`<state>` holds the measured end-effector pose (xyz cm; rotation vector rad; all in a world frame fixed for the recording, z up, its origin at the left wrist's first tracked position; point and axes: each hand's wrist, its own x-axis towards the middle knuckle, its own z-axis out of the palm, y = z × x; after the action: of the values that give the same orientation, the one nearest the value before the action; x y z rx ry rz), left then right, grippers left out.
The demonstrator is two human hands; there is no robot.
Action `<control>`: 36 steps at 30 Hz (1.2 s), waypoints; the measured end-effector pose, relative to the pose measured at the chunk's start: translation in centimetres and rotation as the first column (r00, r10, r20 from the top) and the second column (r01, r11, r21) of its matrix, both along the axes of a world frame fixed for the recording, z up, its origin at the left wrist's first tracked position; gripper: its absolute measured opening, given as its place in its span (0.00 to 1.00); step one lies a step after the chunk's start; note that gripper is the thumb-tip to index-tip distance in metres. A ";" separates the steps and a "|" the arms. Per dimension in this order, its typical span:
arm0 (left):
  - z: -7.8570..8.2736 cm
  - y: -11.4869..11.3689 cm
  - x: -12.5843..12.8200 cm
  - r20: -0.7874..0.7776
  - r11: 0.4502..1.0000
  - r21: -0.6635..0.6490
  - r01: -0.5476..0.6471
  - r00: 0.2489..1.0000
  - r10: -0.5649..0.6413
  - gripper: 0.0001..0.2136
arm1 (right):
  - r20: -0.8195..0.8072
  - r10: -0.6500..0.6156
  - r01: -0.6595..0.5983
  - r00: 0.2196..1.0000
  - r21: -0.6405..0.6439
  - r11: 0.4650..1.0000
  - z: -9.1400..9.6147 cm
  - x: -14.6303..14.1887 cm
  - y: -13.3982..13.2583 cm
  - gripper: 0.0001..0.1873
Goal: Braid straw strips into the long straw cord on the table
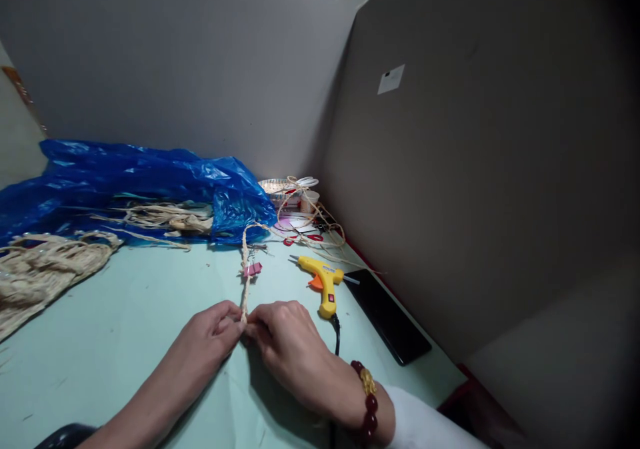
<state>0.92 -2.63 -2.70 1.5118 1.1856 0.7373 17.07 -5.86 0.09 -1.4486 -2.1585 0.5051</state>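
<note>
A thin braided straw cord (245, 282) runs away from me across the pale green table (115, 329). A pink binder clip (253, 269) grips it partway along. My left hand (210, 336) and my right hand (285, 342) meet at the cord's near end, both with fingers pinched on the braid. A dark red bead bracelet sits on my right wrist.
A yellow glue gun (325, 286) lies just right of my hands, its black cable running under my right wrist. A black phone (387, 316) lies by the grey partition. A blue plastic bag (135, 186) with loose straw, red-handled scissors (300, 238) and a small basket (275, 188) sit behind.
</note>
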 end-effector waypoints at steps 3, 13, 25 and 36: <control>0.3 -0.1 -0.1 -0.107 0.998 0.063 -0.032 0.994 0.038 0.11 | 0.184 -0.038 0.017 0.982 0.116 0.993 -0.2 -0.2 -0.2 0.11; 1.1 -0.1 -0.4 0.069 0.987 -0.155 0.035 0.997 -0.024 0.13 | -0.138 -0.045 0.039 0.989 -0.043 0.998 0.7 0.3 0.2 0.10; -0.9 1.2 -1.1 0.177 0.981 -0.183 0.064 0.984 -0.031 0.16 | -0.224 -0.034 0.025 0.974 -0.042 0.999 0.6 0.1 0.4 0.10; 0.9 0.6 -0.8 0.194 0.969 -0.246 0.025 0.981 0.024 0.11 | -0.239 -0.033 0.046 0.971 0.050 0.998 0.9 0.6 0.7 0.11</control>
<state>0.10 -2.06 -1.81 1.2041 1.0846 0.6922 17.63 -5.20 1.02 -1.3257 -1.9368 0.5690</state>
